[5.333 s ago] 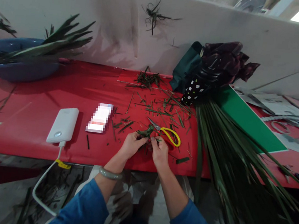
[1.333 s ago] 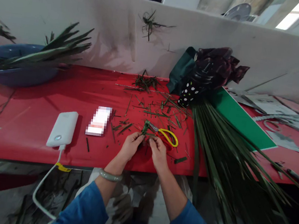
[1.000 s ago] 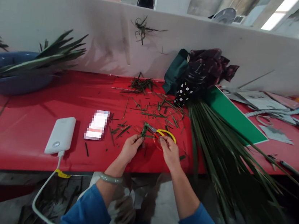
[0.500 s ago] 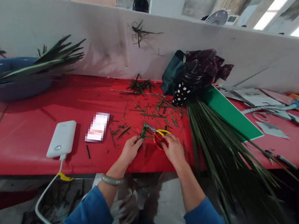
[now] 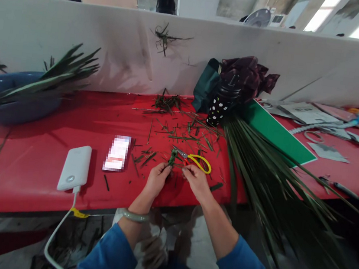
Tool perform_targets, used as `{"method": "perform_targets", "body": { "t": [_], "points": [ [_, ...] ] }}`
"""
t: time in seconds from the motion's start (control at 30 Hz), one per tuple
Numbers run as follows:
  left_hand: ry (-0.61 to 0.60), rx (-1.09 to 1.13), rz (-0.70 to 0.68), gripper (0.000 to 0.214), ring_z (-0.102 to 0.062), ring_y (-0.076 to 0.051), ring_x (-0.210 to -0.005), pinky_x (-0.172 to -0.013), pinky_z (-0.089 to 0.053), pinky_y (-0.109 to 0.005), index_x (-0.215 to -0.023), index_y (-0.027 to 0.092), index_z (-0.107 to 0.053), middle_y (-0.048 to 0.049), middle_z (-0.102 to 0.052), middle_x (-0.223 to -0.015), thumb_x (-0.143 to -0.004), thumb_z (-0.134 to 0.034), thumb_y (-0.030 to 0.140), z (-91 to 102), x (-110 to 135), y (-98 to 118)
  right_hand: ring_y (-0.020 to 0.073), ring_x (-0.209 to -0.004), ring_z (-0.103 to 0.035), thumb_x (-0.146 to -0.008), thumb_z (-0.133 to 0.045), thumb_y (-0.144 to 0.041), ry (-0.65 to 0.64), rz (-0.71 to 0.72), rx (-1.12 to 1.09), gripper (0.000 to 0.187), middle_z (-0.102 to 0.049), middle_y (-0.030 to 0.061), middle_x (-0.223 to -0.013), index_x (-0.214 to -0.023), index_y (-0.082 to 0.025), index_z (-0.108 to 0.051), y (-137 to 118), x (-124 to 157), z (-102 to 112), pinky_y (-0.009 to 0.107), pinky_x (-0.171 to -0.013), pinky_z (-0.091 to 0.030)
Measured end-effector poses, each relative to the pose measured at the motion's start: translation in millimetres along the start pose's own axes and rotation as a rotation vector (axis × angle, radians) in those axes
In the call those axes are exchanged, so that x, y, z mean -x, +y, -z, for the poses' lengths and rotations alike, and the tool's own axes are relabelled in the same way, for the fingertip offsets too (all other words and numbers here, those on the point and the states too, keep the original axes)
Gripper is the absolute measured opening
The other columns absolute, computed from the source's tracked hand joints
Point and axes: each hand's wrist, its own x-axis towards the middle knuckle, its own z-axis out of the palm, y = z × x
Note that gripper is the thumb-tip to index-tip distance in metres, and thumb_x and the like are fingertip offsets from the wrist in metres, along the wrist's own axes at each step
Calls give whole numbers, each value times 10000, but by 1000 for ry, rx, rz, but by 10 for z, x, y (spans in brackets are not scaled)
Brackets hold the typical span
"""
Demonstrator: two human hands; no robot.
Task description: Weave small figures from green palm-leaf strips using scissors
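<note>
My left hand (image 5: 157, 179) is closed on a small green woven leaf piece (image 5: 173, 156), which stands up from between thumb and fingers. My right hand (image 5: 197, 182) pinches the end of a thin leaf strip (image 5: 178, 166) that runs across from the piece. Just beyond both hands lie scissors (image 5: 191, 156) with yellow and red handles, their blades pointing left, close behind the woven piece. The right hand partly covers the red handle. Cut leaf scraps (image 5: 184, 138) are strewn over the red tabletop (image 5: 103, 112) around them.
To the left are a phone (image 5: 117, 153), a white power bank (image 5: 75, 168) with a cable, and a blue basin (image 5: 14, 116) of leaves. A flowered black tumbler (image 5: 217, 110) stands behind. Long leaves (image 5: 259, 175) hang over the right edge beside a green board (image 5: 277, 135).
My right hand has let go of the scissors, which now lie on the table. It has moved left and pinches the thin strip. My left hand still holds the woven piece.
</note>
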Motion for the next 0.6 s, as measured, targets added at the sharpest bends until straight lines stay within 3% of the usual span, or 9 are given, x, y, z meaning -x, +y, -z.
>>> {"method": "perform_targets", "body": {
  "t": [0.17, 0.27, 0.37, 0.47, 0.6],
  "points": [
    [-2, 36, 7, 211, -448, -87, -541, -559, -339, -209, -674, 151, -514, 33, -515, -559, -741, -495, 350, 8, 9, 9, 116, -572, -520, -700, -543, -395, -59, -117, -144, 231, -570, -13, -627, -739, -168, -556, -68, 51, -39, 232, -551, -395],
    [-36, -58, -23, 239, -435, -85, -544, -562, -330, -208, -630, 146, -517, 27, -512, -556, -749, -484, 350, 15, 19, 23, 101, -532, -513, -694, -541, -444, 2, -168, -266, 297, -580, -9, -638, -795, -165, -537, -142, 38, -59, 210, -484, -362],
    [-45, -121, -33, 250, -429, -86, -545, -558, -327, -207, -619, 144, -523, 22, -512, -558, -754, -479, 350, 13, 21, 31, 81, -472, -479, -665, -570, -433, 95, -162, -336, 285, -550, -28, -578, -735, -163, -513, -184, 10, -84, 198, -450, -339],
    [-41, -123, -23, 247, -429, -88, -545, -552, -330, -207, -631, 145, -525, 18, -515, -563, -753, -477, 354, 4, 18, 33, 74, -452, -460, -644, -589, -384, 128, -170, -349, 239, -534, -40, -541, -687, -165, -503, -172, 5, -114, 200, -454, -346],
    [-23, -91, -16, 240, -444, -94, -546, -562, -347, -211, -655, 147, -527, 18, -516, -559, -746, -476, 364, 2, 18, 31, 87, -481, -477, -647, -583, -337, 67, -166, -286, 183, -541, -32, -551, -684, -165, -533, -93, 45, -137, 213, -481, -378]
  ]
}}
